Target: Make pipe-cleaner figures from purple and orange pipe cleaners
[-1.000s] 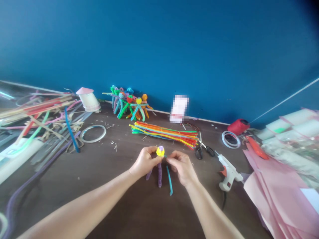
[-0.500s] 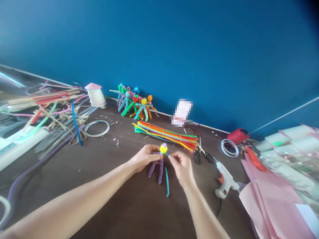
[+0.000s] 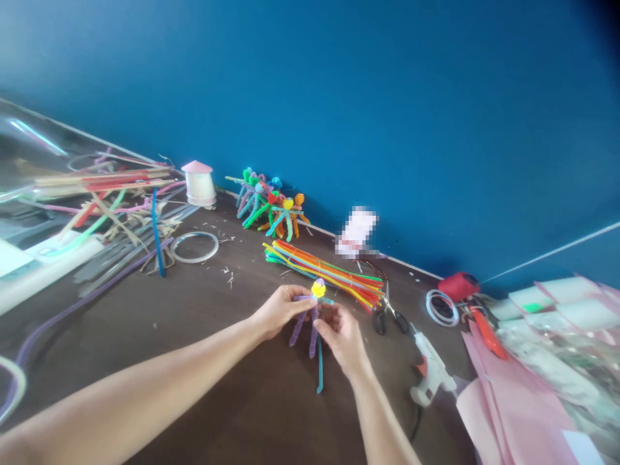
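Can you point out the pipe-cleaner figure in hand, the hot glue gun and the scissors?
pipe-cleaner figure [image 3: 318,289], head view, on its yellow top.
hot glue gun [image 3: 430,373], head view, on its white body.
scissors [image 3: 380,323], head view, on a black finger loop.

Counted at the table: one left hand [image 3: 278,312], one right hand [image 3: 341,340], one pipe-cleaner doll [image 3: 314,316] between them, one pipe-cleaner bundle [image 3: 323,274], one pair of scissors [image 3: 389,318], one glue gun [image 3: 430,371], two tape rolls [image 3: 194,261] [image 3: 435,320], one red spool [image 3: 458,287]. Further dolls [image 3: 268,206] by the wall are too tangled to be counted.
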A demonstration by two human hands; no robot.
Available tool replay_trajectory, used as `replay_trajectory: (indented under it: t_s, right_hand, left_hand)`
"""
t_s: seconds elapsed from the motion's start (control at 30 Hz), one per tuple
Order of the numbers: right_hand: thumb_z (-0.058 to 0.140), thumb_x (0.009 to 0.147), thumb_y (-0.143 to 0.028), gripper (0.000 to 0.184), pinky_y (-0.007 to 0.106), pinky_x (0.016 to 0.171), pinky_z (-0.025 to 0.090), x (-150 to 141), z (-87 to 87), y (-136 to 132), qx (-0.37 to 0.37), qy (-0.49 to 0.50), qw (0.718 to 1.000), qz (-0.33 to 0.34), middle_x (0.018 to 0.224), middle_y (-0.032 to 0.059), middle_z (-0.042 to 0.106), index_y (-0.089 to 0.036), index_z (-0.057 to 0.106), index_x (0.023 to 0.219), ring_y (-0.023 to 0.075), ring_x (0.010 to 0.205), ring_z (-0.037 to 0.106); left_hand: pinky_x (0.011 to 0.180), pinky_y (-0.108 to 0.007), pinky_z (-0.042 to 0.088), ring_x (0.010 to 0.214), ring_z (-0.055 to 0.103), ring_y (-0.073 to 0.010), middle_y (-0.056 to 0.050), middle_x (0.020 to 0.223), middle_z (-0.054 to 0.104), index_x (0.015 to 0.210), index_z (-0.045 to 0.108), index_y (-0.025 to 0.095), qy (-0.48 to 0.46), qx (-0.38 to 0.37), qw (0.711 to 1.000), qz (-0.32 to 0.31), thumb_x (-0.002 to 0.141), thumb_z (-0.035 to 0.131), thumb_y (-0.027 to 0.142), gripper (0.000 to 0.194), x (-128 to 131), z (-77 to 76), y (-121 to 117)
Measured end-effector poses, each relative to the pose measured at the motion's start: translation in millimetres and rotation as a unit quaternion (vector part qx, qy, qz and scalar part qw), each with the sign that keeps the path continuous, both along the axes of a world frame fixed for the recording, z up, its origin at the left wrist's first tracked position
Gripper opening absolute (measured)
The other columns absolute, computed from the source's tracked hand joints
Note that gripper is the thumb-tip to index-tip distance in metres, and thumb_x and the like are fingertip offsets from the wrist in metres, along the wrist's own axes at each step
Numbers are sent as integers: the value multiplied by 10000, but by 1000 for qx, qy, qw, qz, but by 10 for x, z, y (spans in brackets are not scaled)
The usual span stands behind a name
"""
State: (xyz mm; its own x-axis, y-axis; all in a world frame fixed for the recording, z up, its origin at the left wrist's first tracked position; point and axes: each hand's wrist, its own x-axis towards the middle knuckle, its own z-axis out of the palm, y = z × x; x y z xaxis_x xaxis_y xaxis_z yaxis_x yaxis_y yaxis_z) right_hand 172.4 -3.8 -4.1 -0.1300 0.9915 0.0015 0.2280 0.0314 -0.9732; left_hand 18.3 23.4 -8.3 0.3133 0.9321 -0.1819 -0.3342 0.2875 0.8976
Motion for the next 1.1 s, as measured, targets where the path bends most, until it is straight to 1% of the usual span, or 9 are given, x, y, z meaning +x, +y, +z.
replay_trajectory:
  t_s: [0.13, 0.27, 0.33, 0.47, 0.6, 0.7, 0.83, 0.93, 1.1]
  right_hand:
    - [617, 688, -326, 205, 212, 454, 410, -67, -28, -12, -3, -27, 1000, 3, 660, 16, 592, -152, 545, 771, 116, 523, 521]
    - [587, 715, -328, 187, 184, 376, 339, -65, -25, -11, -10, -25, 1000, -14, 539, -27, 514, -151, 538, 685, 74, 415, 430]
    - [574, 732, -347, 203, 173, 349, 307, -40, -20, -6, -14, 0, 999, -32, 499, -46, 476, -150, 537, 697, 58, 375, 388]
    - [567, 751, -367, 219, 158, 335, 292, -11, -34, 0, -29, 97, 995, -25, 519, -47, 482, -150, 557, 780, 45, 359, 379]
    - [598, 726, -381, 237, 160, 319, 283, -39, -65, -4, -65, 143, 988, 9, 537, -37, 516, -148, 588, 768, 37, 344, 358]
    - [583, 734, -401, 267, 174, 331, 301, -56, -53, -16, -78, 120, 989, 27, 512, -24, 536, -135, 612, 731, 51, 345, 387]
    - [465, 812, -426, 331, 189, 377, 348, -43, -8, -33, -60, 102, 993, 16, 481, -15, 543, -133, 610, 758, 85, 389, 463]
    - [524, 783, -402, 276, 187, 399, 370, -41, -4, -33, -38, 61, 997, 9, 492, -13, 560, -136, 590, 750, 94, 421, 496]
    - [548, 763, -392, 265, 199, 406, 384, -69, -41, -20, -33, 36, 999, -6, 454, -21, 541, -135, 571, 704, 100, 391, 501]
  left_hand:
    - [592, -213, 430, 579, 559, -101, -30, 657, 633, 800, 625, 107, -71, -21, 997, 4, 610, 691, 241, 242, -16, 12, -5]
    - [692, -269, 447, 703, 595, -158, -79, 797, 659, 943, 627, 106, -165, -17, 984, -68, 599, 660, 145, 348, -36, 37, -14]
    - [757, -310, 437, 772, 598, -190, -103, 854, 661, 943, 634, 96, -190, -14, 978, -87, 610, 635, 138, 335, -32, 30, -14]
    - [837, -345, 397, 848, 582, -203, -114, 887, 661, 925, 650, 92, -170, -10, 982, -82, 709, 596, 230, 263, -3, -3, -22]
    - [721, -281, 419, 691, 562, -139, -81, 803, 657, 936, 649, 98, -127, 56, 983, -118, 723, 605, 273, 279, 13, -8, -43]
    - [594, -227, 408, 579, 513, -97, -45, 693, 637, 829, 665, 100, -111, 79, 987, -90, 685, 647, 253, 212, 15, -18, -37]
    - [588, -230, 421, 571, 539, -107, -35, 636, 632, 751, 648, 97, -93, 66, 993, -8, 681, 645, 292, 207, 24, -41, -19]
    - [567, -229, 429, 561, 556, -115, -37, 641, 639, 755, 644, 94, -46, 49, 997, 35, 640, 671, 329, 264, 38, -42, -26]
    - [526, -211, 416, 537, 552, -110, -35, 631, 640, 808, 651, 100, -14, 34, 999, 16, 624, 673, 364, 322, 40, -23, -52]
